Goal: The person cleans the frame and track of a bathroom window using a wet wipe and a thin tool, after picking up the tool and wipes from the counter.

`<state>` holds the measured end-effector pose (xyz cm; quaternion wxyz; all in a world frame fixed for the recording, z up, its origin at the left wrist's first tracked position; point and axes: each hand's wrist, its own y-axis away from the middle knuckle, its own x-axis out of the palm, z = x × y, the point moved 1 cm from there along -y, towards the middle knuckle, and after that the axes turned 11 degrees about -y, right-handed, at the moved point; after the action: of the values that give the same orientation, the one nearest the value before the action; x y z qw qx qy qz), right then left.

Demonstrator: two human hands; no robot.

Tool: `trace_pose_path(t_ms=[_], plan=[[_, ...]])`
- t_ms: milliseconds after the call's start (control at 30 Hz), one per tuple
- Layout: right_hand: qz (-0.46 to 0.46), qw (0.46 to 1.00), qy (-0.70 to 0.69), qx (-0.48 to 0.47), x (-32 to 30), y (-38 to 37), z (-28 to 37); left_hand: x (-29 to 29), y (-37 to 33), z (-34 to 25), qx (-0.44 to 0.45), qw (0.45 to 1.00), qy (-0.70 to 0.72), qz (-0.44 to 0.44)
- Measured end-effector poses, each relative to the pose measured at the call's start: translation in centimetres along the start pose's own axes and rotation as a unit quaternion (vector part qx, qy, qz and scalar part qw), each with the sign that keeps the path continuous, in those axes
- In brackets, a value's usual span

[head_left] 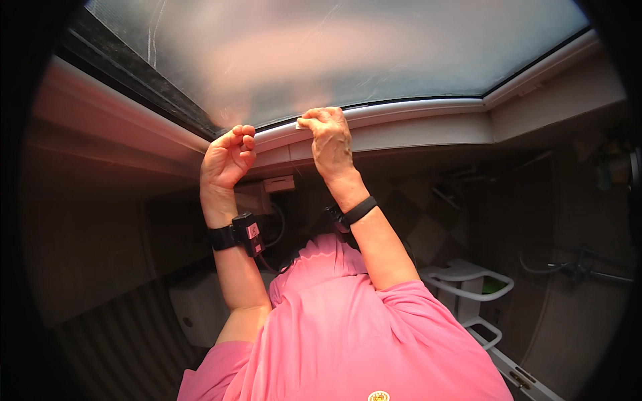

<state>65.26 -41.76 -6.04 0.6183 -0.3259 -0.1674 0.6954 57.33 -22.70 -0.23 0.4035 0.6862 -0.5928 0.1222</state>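
Near the upper middle of the frame, the right hand (330,137) pinches a small white scrap (300,124), perhaps tissue or a wipe, between thumb and fingertips and presses it against the white window frame (414,113) just under the frosted window pane (334,47); the grip looks suited to working the scrap along the frame's narrow lip. The left hand (227,159), left of it and slightly lower, is curled into a loose fist, its knuckles resting against the same frame as if to steady the body. Whether it encloses anything cannot be told. Both forearms rise from the lower centre, each wrist wearing a black band (235,235). A pink shirt (334,334) fills the bottom; a white rail (481,281) shows at lower right.
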Motion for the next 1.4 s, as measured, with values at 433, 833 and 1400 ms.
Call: trace_pose_path(t_ms=[433,833,1400], plan=[[-0.107,0.964,0.213,0.118,-8.6,-1.3,-5.3,-1.3,-0.1,0.5,0.025,0.998,-0.015,-0.058],[0.108,0.992,-0.037,-0.045,5.0,0.0,3.1,-3.3,1.0,0.9,0.058,0.99,-0.015,-0.129],[-0.026,0.999,-0.008,-0.04,-4.2,-0.4,-4.5,-2.0,-0.2,1.4,0.022,0.999,0.031,0.001]])
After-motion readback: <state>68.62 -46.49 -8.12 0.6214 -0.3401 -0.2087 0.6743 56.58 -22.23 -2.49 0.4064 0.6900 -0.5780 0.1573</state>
